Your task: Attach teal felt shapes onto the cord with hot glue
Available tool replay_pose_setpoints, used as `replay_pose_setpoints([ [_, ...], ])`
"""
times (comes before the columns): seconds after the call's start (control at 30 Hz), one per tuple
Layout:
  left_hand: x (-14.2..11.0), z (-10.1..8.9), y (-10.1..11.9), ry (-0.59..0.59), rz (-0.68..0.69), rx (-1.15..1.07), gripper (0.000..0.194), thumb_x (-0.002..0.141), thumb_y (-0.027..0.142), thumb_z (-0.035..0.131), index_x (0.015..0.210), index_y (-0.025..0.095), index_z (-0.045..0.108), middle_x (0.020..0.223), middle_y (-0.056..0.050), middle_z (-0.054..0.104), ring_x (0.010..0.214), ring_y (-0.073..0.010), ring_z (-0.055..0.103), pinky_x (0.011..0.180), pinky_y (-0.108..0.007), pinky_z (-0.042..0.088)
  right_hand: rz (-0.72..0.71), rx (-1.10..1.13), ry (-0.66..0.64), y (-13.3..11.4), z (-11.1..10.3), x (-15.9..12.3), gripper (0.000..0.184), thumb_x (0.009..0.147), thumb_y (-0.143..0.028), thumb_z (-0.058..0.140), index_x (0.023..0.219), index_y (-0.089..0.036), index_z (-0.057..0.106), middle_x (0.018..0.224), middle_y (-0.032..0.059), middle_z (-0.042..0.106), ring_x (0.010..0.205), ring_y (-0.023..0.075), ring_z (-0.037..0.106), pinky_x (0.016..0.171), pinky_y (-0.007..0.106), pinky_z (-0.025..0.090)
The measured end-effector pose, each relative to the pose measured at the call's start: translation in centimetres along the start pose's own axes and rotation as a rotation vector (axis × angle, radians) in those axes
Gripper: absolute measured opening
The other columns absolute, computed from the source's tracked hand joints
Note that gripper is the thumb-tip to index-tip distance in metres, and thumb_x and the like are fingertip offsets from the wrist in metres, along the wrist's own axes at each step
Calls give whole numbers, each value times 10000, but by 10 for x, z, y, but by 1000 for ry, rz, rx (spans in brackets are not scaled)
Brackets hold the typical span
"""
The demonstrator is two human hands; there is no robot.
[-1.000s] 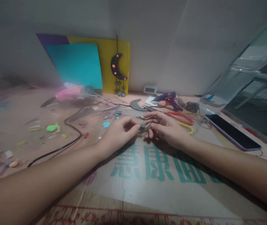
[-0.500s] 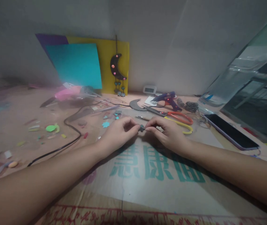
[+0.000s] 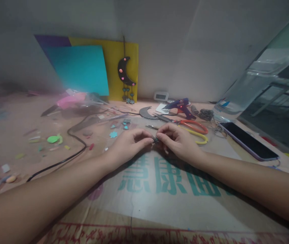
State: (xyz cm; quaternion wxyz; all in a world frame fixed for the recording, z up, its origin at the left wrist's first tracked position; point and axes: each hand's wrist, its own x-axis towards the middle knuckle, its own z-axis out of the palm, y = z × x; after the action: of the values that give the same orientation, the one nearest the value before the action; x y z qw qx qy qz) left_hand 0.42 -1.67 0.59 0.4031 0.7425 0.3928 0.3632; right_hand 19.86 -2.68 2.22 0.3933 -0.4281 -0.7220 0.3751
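Observation:
My left hand (image 3: pixel 129 144) and my right hand (image 3: pixel 177 140) meet fingertip to fingertip over a cardboard sheet (image 3: pixel 164 189) with green printed characters. Both pinch a small dark craft piece (image 3: pixel 156 139) between thumb and fingers; its shape is too small to make out. The fingers of both hands are curled closed around it. Just beyond my right hand lie scissors (image 3: pixel 190 126) with orange and yellow handles.
A glue gun (image 3: pixel 181 105), a dark crescent cutout (image 3: pixel 147 113) and a phone (image 3: pixel 248 140) lie on the right. A black cable (image 3: pixel 68 152) and several coloured foam bits (image 3: pixel 54 139) lie on the left. Teal, yellow and purple sheets (image 3: pixel 83 69) lean against the wall with a moon ornament (image 3: pixel 124 73).
My right hand's fingers, spread a second ago, have curled in and pinched the small piece together with the left. Both hands stay in the same spot.

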Motion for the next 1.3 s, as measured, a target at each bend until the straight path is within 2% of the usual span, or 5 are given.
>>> replay_pose_setpoints([
  [0.27, -1, 2, 3, -21, 17, 3, 230, 858, 376, 612, 934, 179, 703, 874, -44, 742, 764, -166, 672, 659, -248, 500, -20, -15, -11, 1, 1, 0, 142, 898, -315, 564, 858, -182, 531, 590, -46, 558, 460, 84, 514, 422, 188, 391],
  [0.47, -1, 0, 8, -19, 61, 101, 212, 872, 364, 592, 913, 191, 707, 836, -10, 733, 723, -140, 650, 692, -244, 489, -70, -78, -2, 2, 2, 0, 137, 905, -309, 569, 864, -179, 549, 631, -38, 569, 483, 84, 526, 452, 197, 402],
  [0.9, 2, 0, 5, 71, 71, 124, 149, 863, 282, 568, 799, 161, 627, 768, -11, 678, 670, -127, 597, 640, -246, 452, -144, -160, 21, 6, 0, -1, 104, 911, -276, 539, 883, -183, 577, 673, -13, 611, 550, 106, 566, 548, 237, 446],
  [1.13, 0, -1, 6, 97, 111, 166, 160, 883, 288, 556, 817, 169, 639, 810, -8, 672, 766, -142, 604, 690, -255, 441, -34, 6, -55, 6, 2, -3, 90, 926, -281, 530, 959, -200, 507, 614, -38, 604, 494, 95, 545, 482, 207, 416],
  [1.3, -1, -1, 8, 111, 128, 162, 144, 878, 267, 564, 820, 162, 645, 807, -9, 678, 747, -135, 605, 684, -250, 443, 63, 135, -152, 1, 3, -2, 175, 927, -288, 527, 1069, -196, 482, 584, -48, 601, 522, 105, 568, 483, 194, 419],
])
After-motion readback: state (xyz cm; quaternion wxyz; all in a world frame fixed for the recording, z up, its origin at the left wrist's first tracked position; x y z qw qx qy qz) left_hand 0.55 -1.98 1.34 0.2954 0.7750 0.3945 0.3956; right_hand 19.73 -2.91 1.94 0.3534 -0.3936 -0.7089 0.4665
